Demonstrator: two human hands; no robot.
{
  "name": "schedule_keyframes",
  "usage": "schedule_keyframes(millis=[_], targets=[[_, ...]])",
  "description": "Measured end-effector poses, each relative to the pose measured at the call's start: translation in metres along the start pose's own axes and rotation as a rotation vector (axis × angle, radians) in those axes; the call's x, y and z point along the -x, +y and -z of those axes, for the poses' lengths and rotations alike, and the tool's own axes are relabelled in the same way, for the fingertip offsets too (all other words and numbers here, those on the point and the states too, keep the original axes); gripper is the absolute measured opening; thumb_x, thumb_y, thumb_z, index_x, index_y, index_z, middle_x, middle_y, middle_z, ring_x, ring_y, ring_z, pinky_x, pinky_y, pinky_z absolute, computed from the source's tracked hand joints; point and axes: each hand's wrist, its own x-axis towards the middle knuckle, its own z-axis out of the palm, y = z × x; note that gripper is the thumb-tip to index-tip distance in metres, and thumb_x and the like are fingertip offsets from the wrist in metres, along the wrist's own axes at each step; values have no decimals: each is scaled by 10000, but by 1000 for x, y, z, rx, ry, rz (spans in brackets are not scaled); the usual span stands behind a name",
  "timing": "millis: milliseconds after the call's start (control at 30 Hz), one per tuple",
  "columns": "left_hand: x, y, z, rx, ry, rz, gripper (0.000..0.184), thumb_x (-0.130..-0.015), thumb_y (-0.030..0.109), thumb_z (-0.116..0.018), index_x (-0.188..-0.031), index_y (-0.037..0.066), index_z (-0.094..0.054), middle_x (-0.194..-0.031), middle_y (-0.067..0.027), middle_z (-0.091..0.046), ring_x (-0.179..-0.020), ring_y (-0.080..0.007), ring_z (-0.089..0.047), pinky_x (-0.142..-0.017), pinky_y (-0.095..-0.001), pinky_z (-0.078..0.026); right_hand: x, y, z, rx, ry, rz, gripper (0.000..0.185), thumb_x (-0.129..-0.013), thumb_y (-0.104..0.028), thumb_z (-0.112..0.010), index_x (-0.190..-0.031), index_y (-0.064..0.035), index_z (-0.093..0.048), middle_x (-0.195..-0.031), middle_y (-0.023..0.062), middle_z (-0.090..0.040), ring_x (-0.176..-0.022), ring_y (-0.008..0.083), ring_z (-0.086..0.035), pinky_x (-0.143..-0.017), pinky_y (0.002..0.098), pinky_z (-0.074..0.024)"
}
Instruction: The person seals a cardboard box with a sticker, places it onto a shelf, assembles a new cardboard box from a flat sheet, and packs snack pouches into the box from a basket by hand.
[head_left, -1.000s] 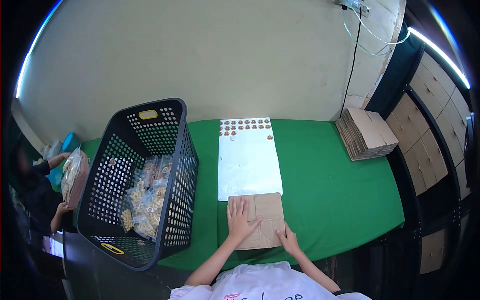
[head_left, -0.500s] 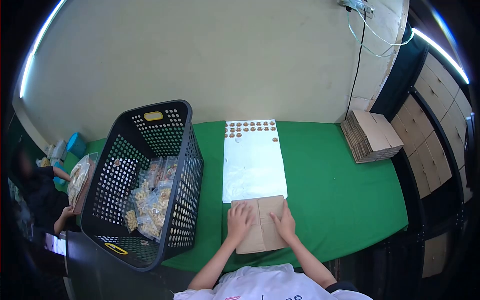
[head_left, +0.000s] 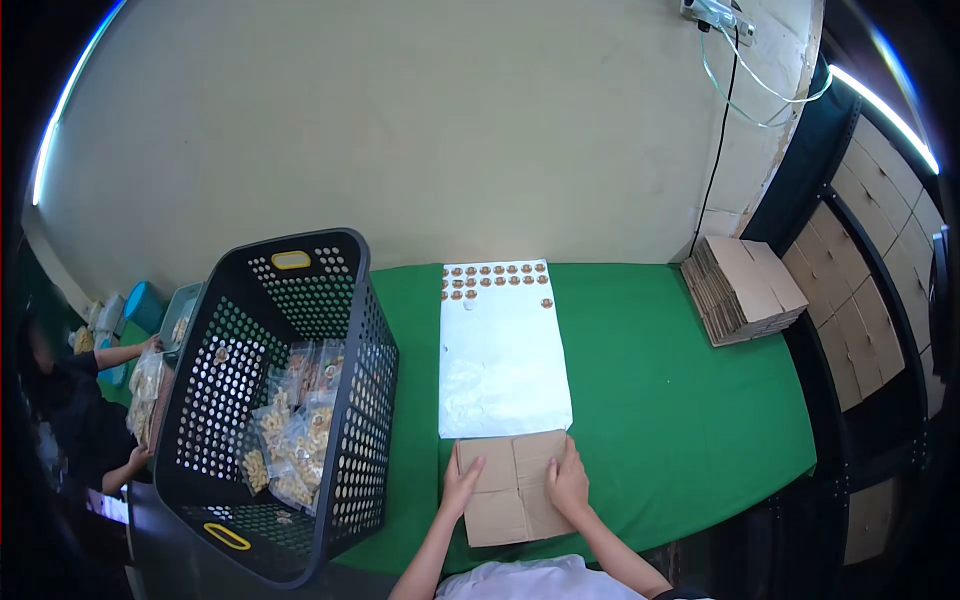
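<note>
A brown cardboard box (head_left: 510, 500) lies at the near edge of the green-covered table, creases running across its upper face. I cannot tell how thick it is. My left hand (head_left: 461, 484) grips its left edge with the thumb on top. Around the right edge, my right hand (head_left: 568, 482) is closed, its thumb also on the upper face. Just beyond the box is a white sheet (head_left: 505, 370) bearing rows of small round brown stickers (head_left: 499, 270) along its far end.
A dark perforated basket (head_left: 362, 440) stands at left, holding clear bags of pale snack pieces (head_left: 290, 440). Flattened cardboard boxes (head_left: 750, 290) are stacked at the back right of the green cloth (head_left: 670, 420). Another person (head_left: 80, 400) handles a bag beyond the basket.
My left hand has gone from lying flat on the box to gripping its left edge. My right hand holds the right edge. The view has tilted slightly, and the other person's hands have moved.
</note>
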Motion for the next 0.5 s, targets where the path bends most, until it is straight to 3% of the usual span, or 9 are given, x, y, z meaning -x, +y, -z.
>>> schedule_keyframes(millis=[133,233,333,433,500], targets=[[-4,4,-3,7,-1,44,716,-831,223,-619,-1363,-32,-213,-1260,-169,-453,-1125,-200,-464,-939,-293,-376,-28,-5,5,191,-129,-100,552,-791,-232,-483,-1251,38,-340,-1101,254,-488,-1002,392,-498,-844,490,-383],[-14,5,-6,-13,6,17,701,-838,207,-609,-1362,-34,-211,-1262,-175,-447,-1127,-200,-463,-939,-294,-376,-47,-8,-2,278,176,247,522,-799,-247,-482,-1229,27,-371,-1104,245,-493,-1021,359,-495,-852,493,-366],[-19,14,-9,-66,-8,37,695,-841,206,-605,-1362,-34,-212,-1258,-174,-450,-1125,-198,-464,-939,-295,-376,-76,-15,-6,196,35,270,476,-788,-269,-505,-1177,-8,-423,-1008,239,-565,-938,355,-555,-780,494,-411],[-20,12,-9,-68,6,24,690,-843,210,-601,-1360,-37,-217,-1253,-176,-453,-1125,-196,-464,-936,-294,-376,-123,-26,-4,200,-247,-62,378,-807,-281,-498,-1077,-17,-512,-832,192,-630,-789,360,-605,-690,467,-464],[-19,15,-10,-113,7,28,687,-843,210,-600,-1359,-36,-220,-1252,-178,-454,-1122,-196,-466,-933,-293,-376,-166,-1,-23,47,-285,-48,278,-817,-232,-506,-989,-22,-567,-713,159,-626,-681,342,-613,-632,424,-481]])
